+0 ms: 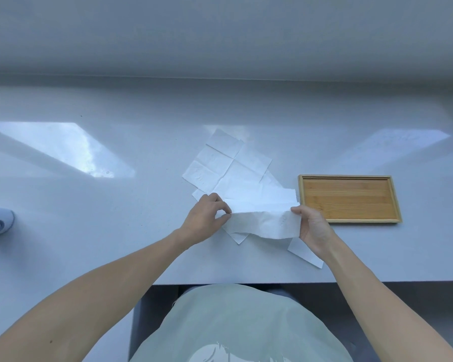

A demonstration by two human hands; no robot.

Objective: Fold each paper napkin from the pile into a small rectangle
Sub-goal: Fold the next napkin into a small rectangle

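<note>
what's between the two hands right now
In the head view, the napkin spans the gap, pinched by the left hand and right hand at its ends, above the pile.

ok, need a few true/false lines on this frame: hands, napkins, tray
1. Both hands hold the same napkin. True: left hand pinches one end, right hand the other.
2. The wooden tray holds folded napkins. False: nothing lies in it.
3. The tray sits on the person's right side. True.
4. The pile of napkins is already folded small. False: the sheets lie spread open on the table.
</note>
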